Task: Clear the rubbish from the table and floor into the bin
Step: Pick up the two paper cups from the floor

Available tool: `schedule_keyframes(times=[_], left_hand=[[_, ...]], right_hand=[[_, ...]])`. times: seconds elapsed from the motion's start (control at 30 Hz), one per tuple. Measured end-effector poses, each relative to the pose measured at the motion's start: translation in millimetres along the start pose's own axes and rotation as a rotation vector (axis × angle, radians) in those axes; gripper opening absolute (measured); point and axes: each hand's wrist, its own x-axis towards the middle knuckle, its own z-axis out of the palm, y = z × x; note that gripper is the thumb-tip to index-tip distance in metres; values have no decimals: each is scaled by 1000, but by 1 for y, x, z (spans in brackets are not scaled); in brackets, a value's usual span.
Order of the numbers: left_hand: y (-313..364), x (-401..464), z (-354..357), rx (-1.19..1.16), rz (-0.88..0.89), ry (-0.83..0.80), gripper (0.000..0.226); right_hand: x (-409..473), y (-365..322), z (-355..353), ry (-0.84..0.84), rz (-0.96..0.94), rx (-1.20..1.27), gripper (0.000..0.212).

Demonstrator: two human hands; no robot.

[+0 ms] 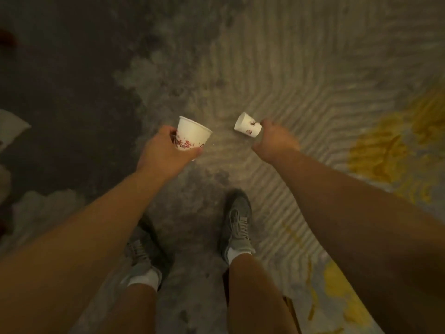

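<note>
From the head camera I look straight down at a patterned carpet (301, 75), grey and dark with ribbed pale bands and yellow patches on the right. Both my bare arms reach forward over it.

My left hand (163, 153) holds a white paper cup (192, 136) with a red flower print. The grip is closed around its lower part, fingers wrapped behind and the thumb across the front. The cup is tilted, its open mouth facing up and to the right.

My right hand (274, 138) holds a second paper cup (248, 125) of the same print. My fingers close on one end of it, and it lies nearly on its side, pointing left toward the first cup. The two cups are near each other but apart, both held above the carpet.

Below my hands stand my two grey laced shoes (237, 227) with white socks. At the left edge a pale object (12, 128) shows only in part; I cannot tell what it is.
</note>
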Motion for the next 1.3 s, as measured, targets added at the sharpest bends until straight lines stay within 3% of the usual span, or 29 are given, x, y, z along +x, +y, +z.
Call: schedule_keyframes(times=[0.17, 0.33, 0.47, 0.67, 0.9, 1.3], left_hand=[[-54, 57, 39, -2, 2, 6, 63], [-91, 87, 55, -18, -19, 14, 63], [-105, 97, 54, -39, -26, 32, 62], [-100, 85, 29, -56, -49, 49, 62], [-62, -3, -52, -99, -123, 53, 66], [45, -235, -261, -231, -183, 410, 74]], right_hand=[[77, -3, 63, -8, -13, -80, 71], [120, -4, 106, 124, -4, -110, 79], [141, -6, 111, 195, 35, -178, 77], [119, -21, 99, 126, -31, -161, 82], [-16, -84, 24, 46, -196, 97, 74], [-249, -208, -220, 171, -643, 163, 63]])
